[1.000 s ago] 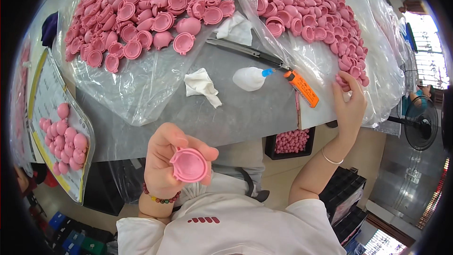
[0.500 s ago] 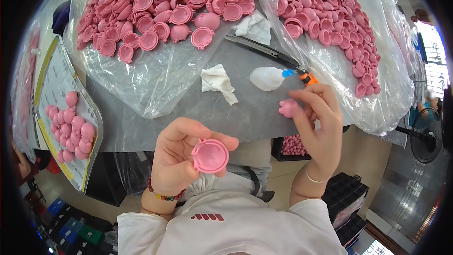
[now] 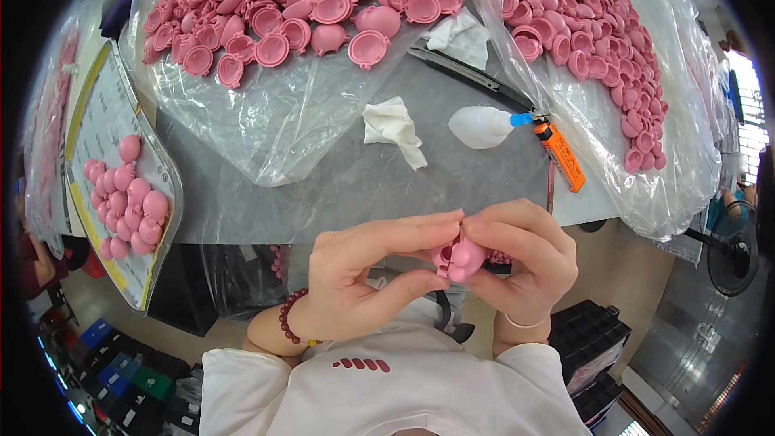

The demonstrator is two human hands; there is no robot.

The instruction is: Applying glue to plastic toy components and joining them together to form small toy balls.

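Just past the table's near edge, my two hands meet over my lap. My left hand [image 3: 347,278] pinches one pink half-shell [image 3: 441,260], thumb below and fingers above. Between thumb and fingers, my right hand [image 3: 529,254] grips the matching pink half-shell with rounded bumps [image 3: 467,257]. The two halves are edge to edge, with a dark gap still visible between them. My fingers hide part of both. Beyond them, a white squeeze bottle with a blue tip [image 3: 479,127] lies on the grey table [image 3: 323,210].
Two heaps of pink half-shells, a left heap [image 3: 278,16] and a right heap [image 3: 593,64], lie on clear plastic sheeting. A white cloth [image 3: 392,131], black cutter [image 3: 468,71] and orange lighter [image 3: 561,160] are on the table. Assembled pink balls [image 3: 129,202] sit at left.
My right hand has come down and left from beside the bottle with its bumpy piece. My left hand has turned its half-shell and moved right, bringing the pieces together. The view has shifted slightly.
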